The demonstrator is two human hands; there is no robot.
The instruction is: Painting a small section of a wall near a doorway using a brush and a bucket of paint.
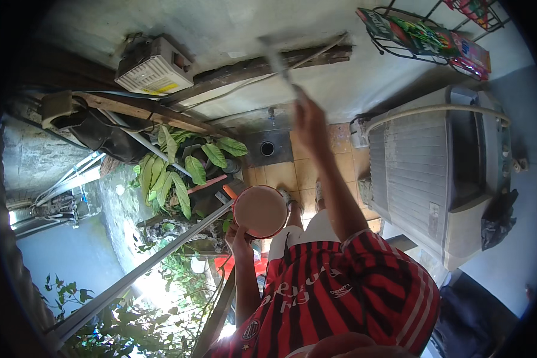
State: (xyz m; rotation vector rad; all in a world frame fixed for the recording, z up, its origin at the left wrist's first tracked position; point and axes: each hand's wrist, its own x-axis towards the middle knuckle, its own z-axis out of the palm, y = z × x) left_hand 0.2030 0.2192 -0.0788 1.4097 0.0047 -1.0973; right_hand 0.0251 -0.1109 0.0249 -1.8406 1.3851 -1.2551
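Note:
My left hand (239, 241) grips the lower edge of a round, red-rimmed container (260, 211) whose inside looks filled with, or coated in, something pale brownish. My right hand (310, 118) is raised towards the wall and closed on the handle of a long, thin tool (277, 62). Motion blurs the tool, so its kind cannot be told. Its far end lies over the whitish wall (237, 27), above a dark wooden beam (232, 79); whether it touches the wall cannot be told.
A twin-tub washing machine (420, 156) stands at the right. Packets fill a wire rack (411, 38) at the upper right. Leafy plants (174, 179) and a metal rail (152, 264) are at the left. A dark drain hole (267, 148) opens in the tiled floor (279, 174). A boxy device (154, 67) hangs at the upper left.

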